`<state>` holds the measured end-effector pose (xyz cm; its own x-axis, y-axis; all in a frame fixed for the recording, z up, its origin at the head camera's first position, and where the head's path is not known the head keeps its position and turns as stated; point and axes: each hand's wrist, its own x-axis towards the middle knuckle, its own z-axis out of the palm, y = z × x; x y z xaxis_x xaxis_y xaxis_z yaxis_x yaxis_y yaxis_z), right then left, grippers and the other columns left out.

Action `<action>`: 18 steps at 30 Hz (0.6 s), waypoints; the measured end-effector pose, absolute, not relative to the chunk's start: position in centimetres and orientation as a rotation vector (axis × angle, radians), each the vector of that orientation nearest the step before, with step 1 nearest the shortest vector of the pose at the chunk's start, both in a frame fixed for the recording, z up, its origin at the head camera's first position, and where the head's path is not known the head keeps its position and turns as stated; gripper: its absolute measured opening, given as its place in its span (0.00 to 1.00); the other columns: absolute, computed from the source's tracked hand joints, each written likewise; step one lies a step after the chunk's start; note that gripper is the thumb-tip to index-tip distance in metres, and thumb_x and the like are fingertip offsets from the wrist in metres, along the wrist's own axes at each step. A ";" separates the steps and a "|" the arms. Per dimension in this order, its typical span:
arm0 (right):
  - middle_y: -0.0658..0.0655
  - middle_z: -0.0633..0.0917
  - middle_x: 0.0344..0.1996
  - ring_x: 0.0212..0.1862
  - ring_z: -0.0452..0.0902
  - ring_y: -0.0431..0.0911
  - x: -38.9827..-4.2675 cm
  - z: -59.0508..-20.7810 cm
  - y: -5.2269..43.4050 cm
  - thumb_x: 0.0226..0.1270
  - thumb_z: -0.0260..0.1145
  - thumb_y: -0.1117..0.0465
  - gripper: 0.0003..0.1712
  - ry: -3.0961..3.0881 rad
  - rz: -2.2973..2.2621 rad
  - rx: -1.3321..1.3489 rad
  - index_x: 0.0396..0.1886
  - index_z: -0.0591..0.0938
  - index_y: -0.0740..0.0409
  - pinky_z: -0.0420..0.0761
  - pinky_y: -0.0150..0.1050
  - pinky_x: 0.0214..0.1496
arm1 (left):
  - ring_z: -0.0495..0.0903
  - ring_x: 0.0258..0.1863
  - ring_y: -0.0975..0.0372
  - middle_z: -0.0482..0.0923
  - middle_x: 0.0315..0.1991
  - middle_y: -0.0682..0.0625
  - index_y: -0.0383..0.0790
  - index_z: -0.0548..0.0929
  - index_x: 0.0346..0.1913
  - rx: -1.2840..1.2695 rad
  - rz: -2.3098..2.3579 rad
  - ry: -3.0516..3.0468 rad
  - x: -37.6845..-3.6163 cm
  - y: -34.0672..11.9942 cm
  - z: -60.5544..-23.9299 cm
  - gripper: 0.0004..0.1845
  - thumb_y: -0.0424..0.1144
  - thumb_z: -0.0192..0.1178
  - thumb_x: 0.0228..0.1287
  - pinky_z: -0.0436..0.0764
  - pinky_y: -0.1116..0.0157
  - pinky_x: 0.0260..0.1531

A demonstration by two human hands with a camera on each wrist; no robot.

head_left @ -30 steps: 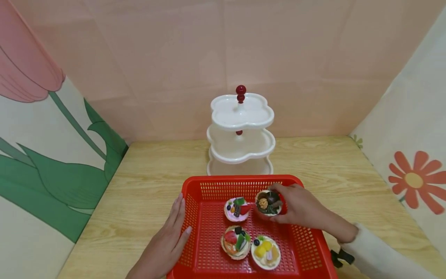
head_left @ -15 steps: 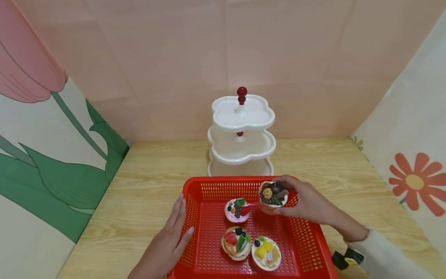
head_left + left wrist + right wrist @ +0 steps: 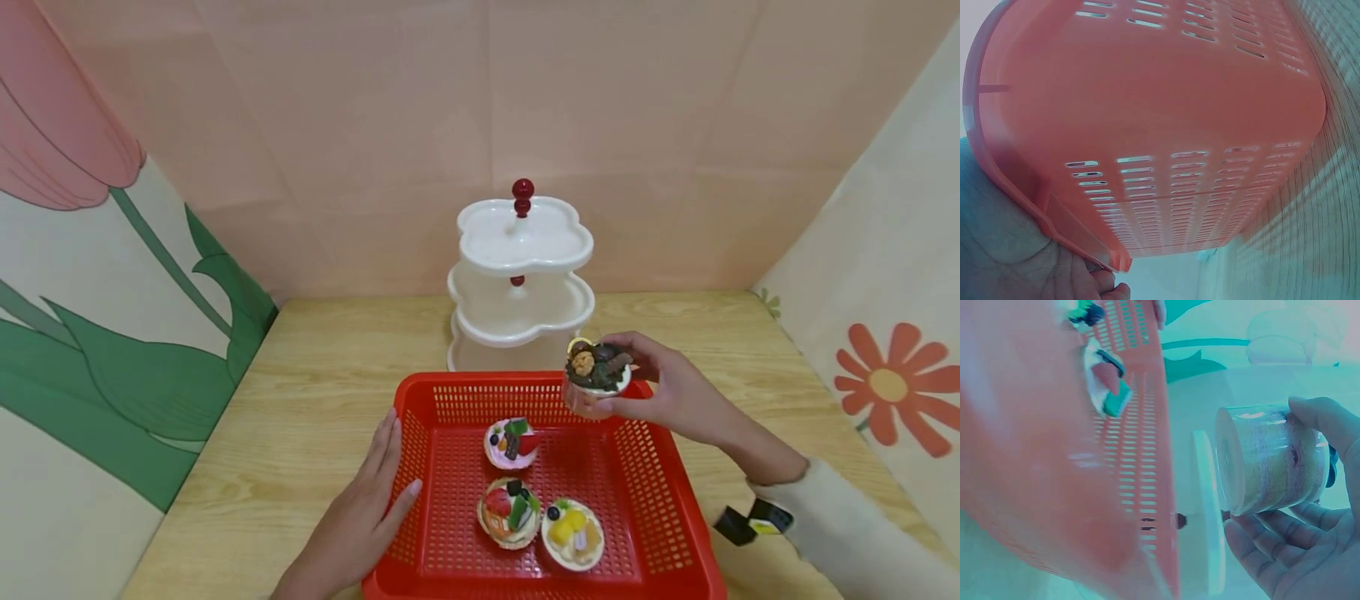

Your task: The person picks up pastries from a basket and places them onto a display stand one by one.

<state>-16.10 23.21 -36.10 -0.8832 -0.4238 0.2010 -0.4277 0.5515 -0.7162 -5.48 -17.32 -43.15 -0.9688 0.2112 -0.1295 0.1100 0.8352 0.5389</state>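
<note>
My right hand (image 3: pixel 660 385) grips a chocolate-topped cupcake (image 3: pixel 597 372) and holds it in the air above the far right corner of the red basket (image 3: pixel 660 500). The right wrist view shows the fingers (image 3: pixel 1322 422) curled round the cupcake's pale cup (image 3: pixel 1269 459). Three cupcakes stay in the basket: a pink one (image 3: pixel 511 443), a strawberry one (image 3: pixel 509 512) and a yellow-fruit one (image 3: pixel 572 533). My left hand (image 3: pixel 360 517) lies flat against the basket's left wall (image 3: pixel 1166 125), fingers straight. A white three-tier stand (image 3: pixel 522 283) with a red knob stands just behind the basket.
The wooden table (image 3: pixel 315 392) is boxed in by a pink back wall and flower-painted side panels close on the left and right. The stand's tiers (image 3: pixel 525 242) carry nothing. Bare table lies left and right of the basket.
My right hand has lifted the chocolate cupcake out of the basket, up and away toward the stand. The left hand has stayed on the basket's side.
</note>
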 end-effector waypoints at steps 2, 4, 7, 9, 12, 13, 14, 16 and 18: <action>0.48 0.83 0.50 0.49 0.79 0.46 -16.5 -35.4 23.2 0.56 0.81 0.56 0.39 -2.746 1.272 0.766 0.66 0.75 0.52 0.81 0.32 0.53 | 0.41 0.81 0.58 0.25 0.81 0.65 0.55 0.35 0.82 0.252 0.813 2.838 -5.5 -17.3 -43.2 0.44 0.69 0.38 0.75 0.71 0.46 0.65; 0.50 0.83 0.50 0.49 0.79 0.46 -16.9 -34.8 23.1 0.56 0.81 0.56 0.38 -2.735 1.277 0.777 0.65 0.75 0.52 0.81 0.30 0.53 | 0.41 0.81 0.59 0.24 0.81 0.65 0.55 0.35 0.82 0.252 0.812 2.837 -5.5 -17.3 -43.2 0.44 0.69 0.38 0.75 0.70 0.47 0.66; 0.51 0.83 0.50 0.48 0.80 0.46 -17.4 -34.0 23.0 0.56 0.81 0.57 0.37 -2.719 1.278 0.788 0.64 0.76 0.54 0.81 0.28 0.52 | 0.40 0.81 0.59 0.24 0.81 0.65 0.55 0.35 0.82 0.253 0.815 2.832 -5.6 -17.3 -43.2 0.44 0.69 0.37 0.75 0.69 0.47 0.66; 0.52 0.83 0.49 0.47 0.80 0.46 -17.7 -33.5 23.0 0.56 0.81 0.58 0.36 -2.715 1.271 0.785 0.64 0.76 0.56 0.80 0.26 0.52 | 0.40 0.81 0.59 0.24 0.81 0.65 0.55 0.35 0.82 0.251 0.820 2.825 -5.6 -17.2 -43.3 0.44 0.69 0.38 0.75 0.69 0.47 0.66; 0.53 0.83 0.50 0.47 0.81 0.46 -18.3 -32.5 22.9 0.56 0.81 0.58 0.36 -2.704 1.258 0.779 0.64 0.76 0.57 0.80 0.25 0.51 | 0.40 0.81 0.59 0.25 0.81 0.64 0.55 0.35 0.82 0.250 0.832 2.821 -5.6 -17.2 -43.3 0.44 0.69 0.37 0.75 0.69 0.46 0.66; 0.53 0.83 0.50 0.47 0.81 0.46 -18.5 -32.2 22.8 0.56 0.81 0.58 0.37 -2.703 1.257 0.771 0.64 0.76 0.56 0.80 0.25 0.51 | 0.40 0.81 0.59 0.25 0.81 0.65 0.55 0.35 0.82 0.249 0.834 2.822 -5.6 -17.2 -43.3 0.43 0.69 0.37 0.75 0.69 0.47 0.67; 0.53 0.83 0.51 0.48 0.81 0.46 -18.7 -31.9 22.8 0.56 0.81 0.59 0.37 -2.699 1.263 0.759 0.65 0.77 0.56 0.80 0.24 0.51 | 0.40 0.81 0.59 0.25 0.81 0.65 0.55 0.35 0.82 0.249 0.839 2.823 -5.6 -17.3 -43.3 0.43 0.69 0.37 0.75 0.69 0.47 0.67; 0.52 0.83 0.51 0.48 0.81 0.45 -19.1 -31.2 22.7 0.56 0.81 0.60 0.37 -2.692 1.292 0.731 0.65 0.77 0.54 0.80 0.25 0.51 | 0.40 0.81 0.61 0.24 0.81 0.66 0.55 0.35 0.82 0.253 0.845 2.827 -5.6 -17.3 -43.3 0.43 0.69 0.36 0.75 0.68 0.47 0.67; 0.52 0.83 0.51 0.48 0.82 0.44 -19.5 -30.5 22.6 0.55 0.81 0.61 0.36 -2.680 1.327 0.700 0.64 0.77 0.53 0.81 0.26 0.50 | 0.39 0.81 0.61 0.24 0.81 0.66 0.55 0.35 0.82 0.257 0.849 2.831 -5.5 -17.3 -43.3 0.42 0.69 0.35 0.76 0.68 0.48 0.68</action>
